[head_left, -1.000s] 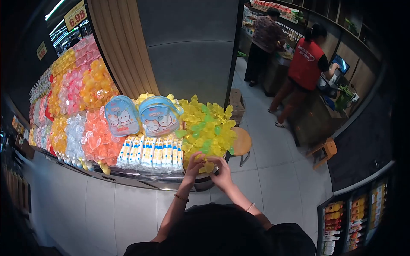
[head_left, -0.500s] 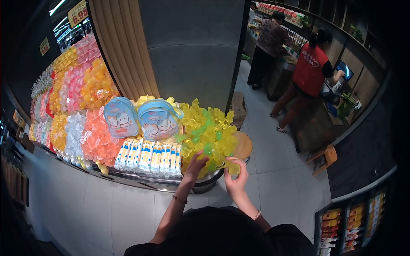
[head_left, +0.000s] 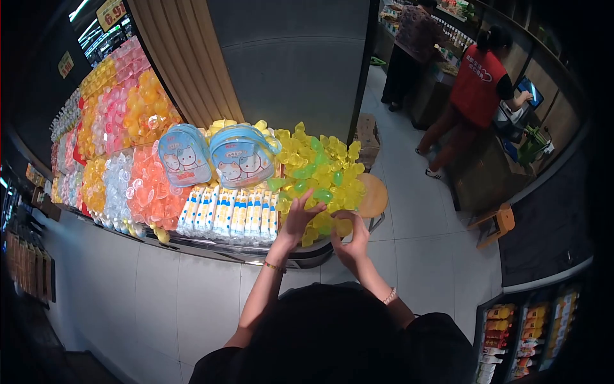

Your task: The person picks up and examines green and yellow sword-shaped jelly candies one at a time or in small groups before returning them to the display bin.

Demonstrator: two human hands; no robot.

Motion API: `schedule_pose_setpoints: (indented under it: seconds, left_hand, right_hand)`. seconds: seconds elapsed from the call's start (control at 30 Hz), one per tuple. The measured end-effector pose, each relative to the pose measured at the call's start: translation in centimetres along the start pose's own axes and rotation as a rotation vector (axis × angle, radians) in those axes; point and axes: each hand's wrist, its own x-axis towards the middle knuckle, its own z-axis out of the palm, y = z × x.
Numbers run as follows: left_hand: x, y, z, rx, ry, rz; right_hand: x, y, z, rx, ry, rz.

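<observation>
A heap of yellow translucent jelly-like packs [head_left: 329, 165], with some green ones [head_left: 306, 171] among them, fills the right end of the display. At its front edge my left hand [head_left: 296, 223] hovers with fingers spread; nothing shows in it. My right hand [head_left: 353, 246] pinches one rounded yellow pack [head_left: 343, 228] between thumb and fingers, just in front of the heap. Left of my hands lie white, yellow and blue stick packs [head_left: 230, 211] in a row. Behind them stand two clear-and-blue cat-print bags [head_left: 240, 159].
More orange packs [head_left: 155, 195] and colourful ones rise to the left. A round wooden stool [head_left: 373, 195] stands beside the heap. Two people are at the counter beyond, one in a red vest [head_left: 475, 86]. A small wooden stool [head_left: 495, 224] and a shelf [head_left: 524, 333] are at right.
My view has shifted, so the display sits higher. The right hand keeps its yellow pack in a pinch. My left hand stays by the front of the heap, fingers still spread.
</observation>
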Motion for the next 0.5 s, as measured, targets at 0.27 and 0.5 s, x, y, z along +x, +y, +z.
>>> schedule_pose_setpoints:
  seconds: [0.27,0.5]
  left_hand:
    - [-0.2,2.0,0.2,0.309,-0.042,-0.028]
    - [-3.4,2.6,0.3,0.468,0.052,-0.048]
  right_hand:
    - [-5.2,6.5,4.9,-0.037,-0.410,0.058]
    - [-5.4,7.9,6.9,-0.035,-0.352,0.085]
